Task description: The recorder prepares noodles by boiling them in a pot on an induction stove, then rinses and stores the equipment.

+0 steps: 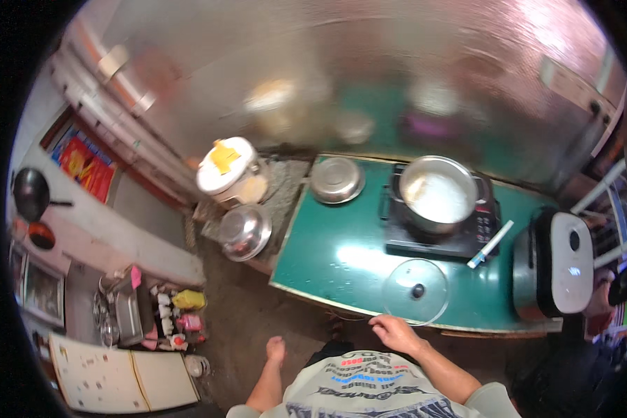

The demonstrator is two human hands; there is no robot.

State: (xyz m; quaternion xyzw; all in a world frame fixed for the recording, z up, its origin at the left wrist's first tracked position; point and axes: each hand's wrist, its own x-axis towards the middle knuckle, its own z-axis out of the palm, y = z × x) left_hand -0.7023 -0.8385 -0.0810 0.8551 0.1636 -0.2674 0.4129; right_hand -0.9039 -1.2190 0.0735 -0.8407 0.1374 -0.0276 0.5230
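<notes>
My left hand (275, 348) hangs low beside my body, away from the counter; its fingers are too small and blurred to read. My right hand (393, 332) is at the front edge of the green counter (334, 279), fingers loosely bent, just below a clear glass lid (432, 299) with a black knob. Behind the lid, a steel pot (439, 195) with pale contents stands on a black induction cooker (418, 240). A pale, slim stick-like item (490, 243) lies at the cooker's front right corner. An upturned-looking steel bowl (336, 180) sits at the back left of the counter.
A white-and-black appliance (557, 261) occupies the counter's right end. Left of the counter are a white-lidded container (219, 184) and a steel bowl (244, 233) on a ledge. A crowded steel sink area (129, 313), hanging pans (31, 195) and a cream cabinet (97, 373) line the left.
</notes>
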